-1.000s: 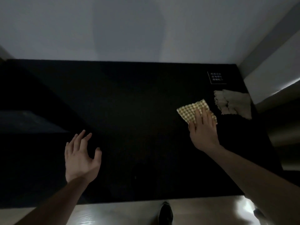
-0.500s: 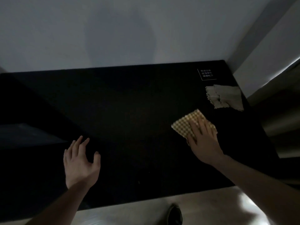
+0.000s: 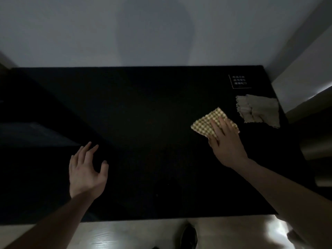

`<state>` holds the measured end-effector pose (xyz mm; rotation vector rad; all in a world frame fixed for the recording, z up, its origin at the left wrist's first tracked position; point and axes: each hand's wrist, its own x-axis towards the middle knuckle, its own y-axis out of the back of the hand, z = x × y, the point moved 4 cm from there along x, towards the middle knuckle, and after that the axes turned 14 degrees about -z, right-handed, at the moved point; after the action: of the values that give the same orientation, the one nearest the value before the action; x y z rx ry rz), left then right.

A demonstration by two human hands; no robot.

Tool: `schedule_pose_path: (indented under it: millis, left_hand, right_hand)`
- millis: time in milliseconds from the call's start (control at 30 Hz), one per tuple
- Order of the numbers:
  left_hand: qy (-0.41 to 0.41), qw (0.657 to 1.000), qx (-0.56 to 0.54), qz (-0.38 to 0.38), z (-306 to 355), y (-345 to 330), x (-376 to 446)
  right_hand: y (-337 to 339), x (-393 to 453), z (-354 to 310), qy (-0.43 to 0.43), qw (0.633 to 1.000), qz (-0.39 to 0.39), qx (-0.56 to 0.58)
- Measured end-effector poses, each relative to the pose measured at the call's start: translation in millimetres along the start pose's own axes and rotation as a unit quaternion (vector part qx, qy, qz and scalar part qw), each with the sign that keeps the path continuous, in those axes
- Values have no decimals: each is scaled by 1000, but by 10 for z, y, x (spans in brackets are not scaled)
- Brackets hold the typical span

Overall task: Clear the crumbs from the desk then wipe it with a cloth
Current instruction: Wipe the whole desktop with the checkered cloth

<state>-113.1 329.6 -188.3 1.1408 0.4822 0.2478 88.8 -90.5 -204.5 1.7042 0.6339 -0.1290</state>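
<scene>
Black worktop [image 3: 143, 114], dim light. Right hand [image 3: 226, 141] lies flat w/ straight fingers pressing yellow-checked cloth [image 3: 206, 121] at right side of worktop. Left hand [image 3: 86, 173] hovers open, fingers spread, holding nothing, near front-left. Beige rag [image 3: 260, 112] just beyond cloth, by white-lettered label [image 3: 239, 81].

pretty dim room overall, black desk [image 3: 143, 114] swallowing nearly all detail, soft head-shaped shadow on the grey wall [image 3: 154, 33], bright glare off the glossy floor [image 3: 269, 229] bottom right, wide-angle bending at the edges, slightly grainy and soft
</scene>
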Motion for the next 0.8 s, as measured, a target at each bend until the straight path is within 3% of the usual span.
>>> schedule_pose_path:
  millis: [167, 400, 633, 800]
  left_hand:
    - [-6, 1000, 3, -2, -9, -4, -5]
    - [-14, 1000, 12, 9, -36, -33, -20]
    - [-31, 999, 19, 27, -47, -76, -2]
    - [-28, 999, 32, 28, -70, -95, 34]
  right_hand:
    - [-407, -931, 357, 25, 999, 13, -19]
    - [-533, -1649, 977, -54, 998, 41, -18]
    - [-158, -1138, 1648, -228, 973, 30, 19]
    - [-49, -578, 1170, -307, 947, 57, 79]
